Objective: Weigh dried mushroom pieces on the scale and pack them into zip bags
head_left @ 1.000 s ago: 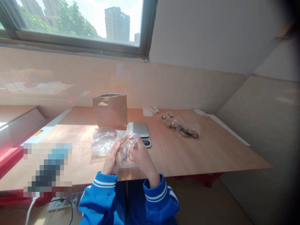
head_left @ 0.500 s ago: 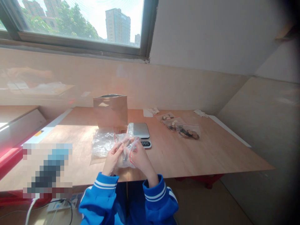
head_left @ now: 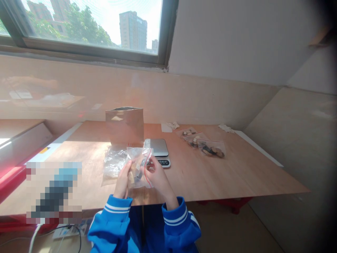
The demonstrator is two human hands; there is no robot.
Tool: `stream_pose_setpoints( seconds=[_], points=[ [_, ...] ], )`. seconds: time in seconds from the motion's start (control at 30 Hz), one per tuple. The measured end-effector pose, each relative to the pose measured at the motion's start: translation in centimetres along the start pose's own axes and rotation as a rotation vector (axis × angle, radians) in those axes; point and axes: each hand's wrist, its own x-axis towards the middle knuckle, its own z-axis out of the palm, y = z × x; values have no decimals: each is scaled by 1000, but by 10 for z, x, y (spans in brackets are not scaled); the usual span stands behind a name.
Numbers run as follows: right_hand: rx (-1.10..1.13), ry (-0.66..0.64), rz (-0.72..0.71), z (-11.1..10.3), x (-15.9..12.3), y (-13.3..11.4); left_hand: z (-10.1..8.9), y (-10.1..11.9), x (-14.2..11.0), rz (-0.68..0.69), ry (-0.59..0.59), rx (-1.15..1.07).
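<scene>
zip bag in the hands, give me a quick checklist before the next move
1. Left hand gripping the zip bag: ok, it holds the bag's left side.
2. Right hand at the bag's red-lined end: ok, though exactly what its fingertips pinch is unclear.
3. Pieces inside the zip bag: ok, light and dark shapes show through the plastic.
4. Red seal closed all along: cannot tell, the fingers hide part of it.
5. Scale in full view: not ok, the bag and right hand cover part.
6. Brown paper bag upright with its top open: ok.
</scene>
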Motion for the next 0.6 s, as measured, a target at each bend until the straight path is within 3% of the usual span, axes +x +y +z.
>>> stream_pose_setpoints(
  seconds=[0.2, 0.43, 0.6],
  points=[
    [-63, -55, -83, -1, -4, -7, 6, 10, -3, 43, -88, 98],
    [-9, -28, -7, 1, -3, -4, 8, 10, -4, 83, 8, 162],
    [98, 117, -35, -1, 0, -13, 4, 11, -2, 43, 113, 68]
  ],
)
